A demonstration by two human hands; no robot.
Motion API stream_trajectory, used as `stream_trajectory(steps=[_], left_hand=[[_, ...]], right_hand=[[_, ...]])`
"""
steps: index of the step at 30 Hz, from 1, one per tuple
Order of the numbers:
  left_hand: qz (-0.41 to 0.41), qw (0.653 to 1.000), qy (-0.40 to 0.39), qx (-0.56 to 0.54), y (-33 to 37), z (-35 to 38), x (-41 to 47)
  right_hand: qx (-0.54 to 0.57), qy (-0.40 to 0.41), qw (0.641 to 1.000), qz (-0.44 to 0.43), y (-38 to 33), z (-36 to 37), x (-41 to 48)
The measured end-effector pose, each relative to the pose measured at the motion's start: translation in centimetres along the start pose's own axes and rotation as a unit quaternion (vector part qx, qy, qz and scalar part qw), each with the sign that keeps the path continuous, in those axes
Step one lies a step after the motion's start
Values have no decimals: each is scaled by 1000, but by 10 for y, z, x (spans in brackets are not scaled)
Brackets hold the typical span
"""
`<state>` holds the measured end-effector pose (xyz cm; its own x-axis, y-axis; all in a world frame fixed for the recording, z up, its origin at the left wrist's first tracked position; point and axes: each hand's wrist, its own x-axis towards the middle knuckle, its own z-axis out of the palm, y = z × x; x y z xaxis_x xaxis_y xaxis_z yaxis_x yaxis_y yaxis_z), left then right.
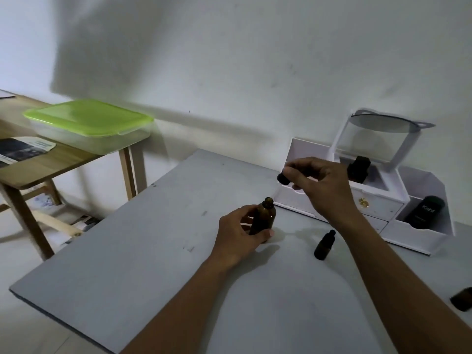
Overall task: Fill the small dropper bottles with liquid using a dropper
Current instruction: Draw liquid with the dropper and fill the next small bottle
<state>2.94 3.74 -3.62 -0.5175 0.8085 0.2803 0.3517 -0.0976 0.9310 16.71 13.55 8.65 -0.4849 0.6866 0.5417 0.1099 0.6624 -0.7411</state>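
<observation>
Gripping the uncapped amber bottle (264, 215) upright on the grey table (153, 251) with the left hand (240, 233), fingers curled round it. Pinching a black dropper cap (283, 178) in the raised right hand (319, 185), above the bottle's mouth. Beside the right forearm, a small capped dropper bottle (325, 245).

I see left hand (237, 233) gripping uncapped amber bottle (264, 215) on grey table (153, 251); right hand (321, 185) pinches black dropper cap (283, 178) above it.

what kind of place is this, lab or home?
Likely a room at home, not a lab: a white cosmetics organiser with a mirror, and a wooden side table holding a green-lidded food box.
</observation>
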Motion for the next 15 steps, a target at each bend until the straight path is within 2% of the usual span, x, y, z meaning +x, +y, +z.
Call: stream_trajectory(steps=[5,9,15], left_hand=[[4,1000,2,3,-4,-1,2],[0,1000,-2,5,-4,-1,2],[6,1000,1,3,-4,-1,2]], right_hand=[[-29,-58,998,21,16,16,-4],[-66,-67,995,23,28,23,-9],[-66,-67,995,24,32,27,-11]])
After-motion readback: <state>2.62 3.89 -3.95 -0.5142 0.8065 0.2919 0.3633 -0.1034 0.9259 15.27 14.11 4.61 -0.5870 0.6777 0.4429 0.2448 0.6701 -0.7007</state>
